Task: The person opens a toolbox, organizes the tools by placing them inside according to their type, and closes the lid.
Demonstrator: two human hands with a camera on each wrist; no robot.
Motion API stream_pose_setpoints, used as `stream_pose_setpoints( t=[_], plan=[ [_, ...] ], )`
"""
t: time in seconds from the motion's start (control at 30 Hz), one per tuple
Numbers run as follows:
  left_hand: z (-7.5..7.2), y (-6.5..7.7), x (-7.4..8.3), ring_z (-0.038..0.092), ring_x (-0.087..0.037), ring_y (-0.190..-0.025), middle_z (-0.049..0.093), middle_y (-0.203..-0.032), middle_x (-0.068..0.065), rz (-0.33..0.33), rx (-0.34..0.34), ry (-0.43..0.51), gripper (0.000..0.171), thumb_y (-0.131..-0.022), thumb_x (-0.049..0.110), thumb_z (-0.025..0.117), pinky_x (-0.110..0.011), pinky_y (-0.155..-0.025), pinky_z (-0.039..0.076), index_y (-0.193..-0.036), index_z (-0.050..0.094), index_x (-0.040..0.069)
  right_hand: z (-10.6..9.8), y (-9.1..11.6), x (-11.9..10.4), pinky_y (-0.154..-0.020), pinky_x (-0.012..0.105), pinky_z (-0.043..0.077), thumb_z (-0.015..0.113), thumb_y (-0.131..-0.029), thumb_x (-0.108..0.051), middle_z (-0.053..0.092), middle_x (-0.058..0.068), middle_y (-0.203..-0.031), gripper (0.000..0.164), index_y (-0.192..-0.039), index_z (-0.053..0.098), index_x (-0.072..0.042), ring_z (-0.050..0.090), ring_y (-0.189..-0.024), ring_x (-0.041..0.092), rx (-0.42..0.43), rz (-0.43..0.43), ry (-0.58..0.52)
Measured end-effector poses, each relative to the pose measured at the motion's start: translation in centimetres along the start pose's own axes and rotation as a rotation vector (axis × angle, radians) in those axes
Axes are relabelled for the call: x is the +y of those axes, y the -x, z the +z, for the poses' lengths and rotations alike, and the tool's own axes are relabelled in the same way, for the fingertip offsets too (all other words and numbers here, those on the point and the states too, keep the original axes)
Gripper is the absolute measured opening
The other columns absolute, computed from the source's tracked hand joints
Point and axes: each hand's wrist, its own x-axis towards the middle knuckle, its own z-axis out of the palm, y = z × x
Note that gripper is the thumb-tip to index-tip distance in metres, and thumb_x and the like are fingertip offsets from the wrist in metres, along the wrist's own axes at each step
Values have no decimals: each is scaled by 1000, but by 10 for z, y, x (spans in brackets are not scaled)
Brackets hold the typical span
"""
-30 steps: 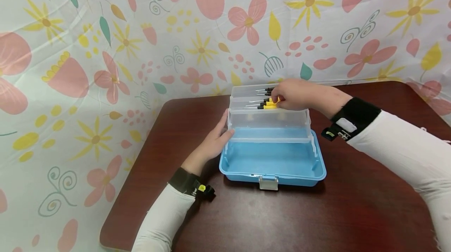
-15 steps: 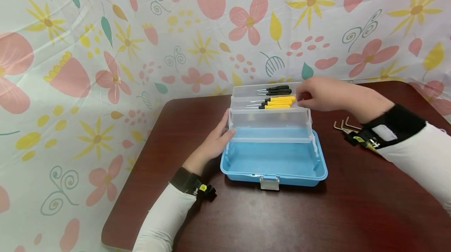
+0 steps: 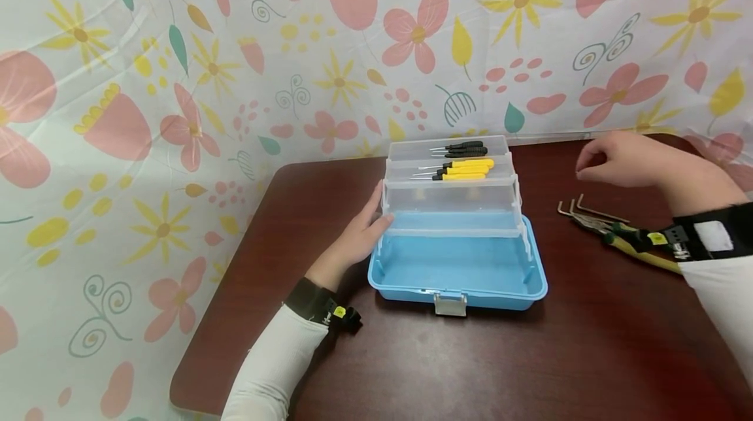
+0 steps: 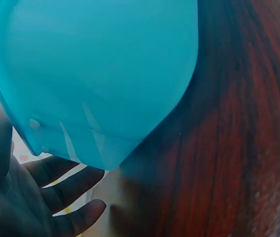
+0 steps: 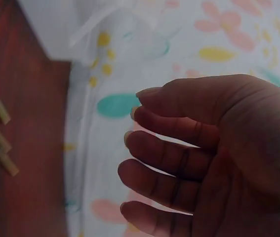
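Head view: a blue box (image 3: 453, 267) sits on the dark wood surface (image 3: 441, 369), its latch (image 3: 450, 305) at six o'clock; its clear trays (image 3: 453, 197) are fanned out toward twelve; yellow-handled screwdrivers (image 3: 465, 171) lie side by side in one tray, with black-handled screwdrivers (image 3: 467, 152) in the tray farther toward twelve; the left hand (image 3: 353, 238) is at the box's nine o'clock side, thumb at the tray's left end, fingers extended along the outside; the right hand (image 3: 632, 159) is raised at two o'clock, well apart from the box, fingers loosely curved and holding nothing; hex keys (image 3: 602, 214) lie at three o'clock, with pliers (image 3: 641, 253) just past them, partly covered by the right wrist's camera; a flower-print cloth (image 3: 353, 61) stands behind. Left wrist view: the box's end wall fills twelve o'clock; the fingers, at seven, are spread and slightly bent near its corner; whether they bear on it cannot be told. Right wrist view: the fingers are gently bent, thumb tip close to the forefinger, grasping nothing; the hex keys' short ends show at nine o'clock.
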Motion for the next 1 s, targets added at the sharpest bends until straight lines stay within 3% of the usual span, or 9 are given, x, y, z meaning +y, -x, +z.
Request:
stream_pose_setpoints(
  t=[0.2,0.43,0.77,1.0],
  plan=[
    [-1,1,-1,47,-32,-146,17,-173,8,-12,11,4,72,-107,47,47,-60,-111,45,-158,-3,57,26,10,29,-68,38,50,72,-94,-18,74,5,-91,11,-95,76,-8,59,-78,18,-49,102,-83],
    [-1,1,-3,49,-30,-144,19,-172,8,-15,14,5,72,-107,47,47,-60,-110,46,-158,-3,58,53,11,36,-66,37,48,72,-94,-26,73,5,-86,20,-94,76,-6,58,-77,20,-47,170,-133],
    [0,1,-2,51,-30,-142,23,-171,6,-9,15,1,71,-107,48,46,-60,-108,48,-157,-3,59,66,13,37,-58,36,45,66,-95,-29,70,9,-82,28,-95,75,-2,58,-72,25,-34,273,-191],
    [1,-1,-1,49,-30,-144,17,-173,9,-9,5,7,72,-108,45,46,-59,-110,46,-158,-4,57,70,16,39,-57,36,44,66,-93,-33,69,9,-82,31,-94,74,-3,58,-73,26,-42,305,-169]
  ],
)
